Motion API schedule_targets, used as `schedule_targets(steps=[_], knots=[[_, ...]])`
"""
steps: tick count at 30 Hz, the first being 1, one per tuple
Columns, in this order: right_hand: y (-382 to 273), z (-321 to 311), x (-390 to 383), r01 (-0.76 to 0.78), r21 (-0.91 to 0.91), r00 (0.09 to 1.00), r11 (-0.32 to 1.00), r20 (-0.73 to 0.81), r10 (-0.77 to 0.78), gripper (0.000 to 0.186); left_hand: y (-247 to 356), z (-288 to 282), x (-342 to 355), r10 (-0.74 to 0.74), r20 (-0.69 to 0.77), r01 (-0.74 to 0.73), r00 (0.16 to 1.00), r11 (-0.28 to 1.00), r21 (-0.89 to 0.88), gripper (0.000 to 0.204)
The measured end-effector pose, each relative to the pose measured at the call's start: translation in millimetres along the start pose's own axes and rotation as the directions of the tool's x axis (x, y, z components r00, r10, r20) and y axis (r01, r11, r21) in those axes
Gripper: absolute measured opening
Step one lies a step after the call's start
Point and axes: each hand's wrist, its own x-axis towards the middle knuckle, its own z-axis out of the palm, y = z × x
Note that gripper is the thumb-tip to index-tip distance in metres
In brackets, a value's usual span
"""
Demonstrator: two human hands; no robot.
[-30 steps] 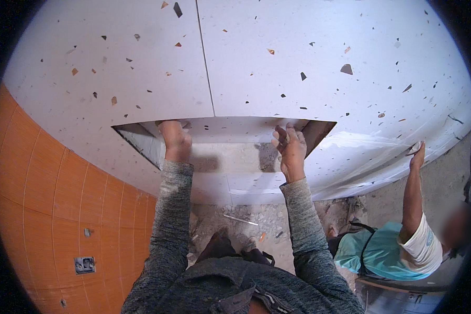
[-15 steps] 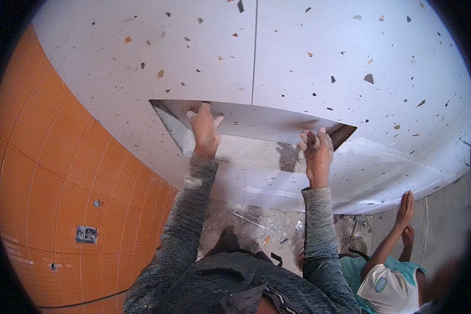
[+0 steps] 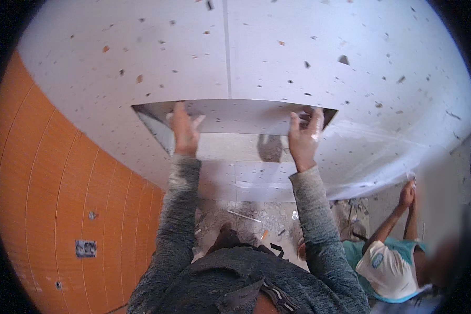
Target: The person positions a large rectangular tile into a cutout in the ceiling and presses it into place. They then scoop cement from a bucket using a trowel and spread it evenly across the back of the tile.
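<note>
The left hand point(image 3: 184, 133) is spread, thumb out and 1 finger reaching up; the right hand point(image 3: 304, 141), roughly level with it, has its fingers parted and partly bent. Neither visibly closes around anything; whether every fingertip bears on the surface, I cannot tell. Just beyond and between them lies the speckled strip point(image 3: 240, 119), spanning the recess point(image 3: 161, 131) beneath its upper edge. Pressure would best come from both hands at once, spread wide, so that 1 end does not tip out. Below the fingers, between the wrists, the pale ledge point(image 3: 220, 148) is best left unbumped. Above both hands, the wall point(image 3: 277, 57) carries 1 upright seam point(image 3: 227, 52), a useful guide for squareness. Well right of the right hand is a co-worker point(image 3: 392, 267).
</note>
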Motion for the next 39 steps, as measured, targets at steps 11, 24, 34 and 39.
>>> schedule_targets(steps=[11, 24, 34, 39], knots=[[12, -16, 20, 0.199, -0.289, 0.980, 0.936, 0.074, -0.185, 0.033, 26, 9, -3, 0.670, 0.165, -0.327, 0.724, 0.123, 0.937, 0.063], [7, -6, 20, 0.202, -0.281, 0.976, 0.938, -0.027, -0.218, 0.040, 41, -38, 45, 0.435, 0.464, -0.562, 0.772, 0.124, 0.818, 0.029], [6, -10, 21, 0.135, -0.211, 0.987, 0.968, -0.053, -0.150, 0.037, 30, -34, 46, 0.564, 0.441, -0.626, 0.698, 0.179, 0.759, 0.029], [5, -8, 15, 0.093, -0.261, 0.991, 0.961, -0.065, -0.114, 0.036, 36, -38, 41, 0.526, 0.448, -0.617, 0.723, 0.199, 0.762, 0.031]])
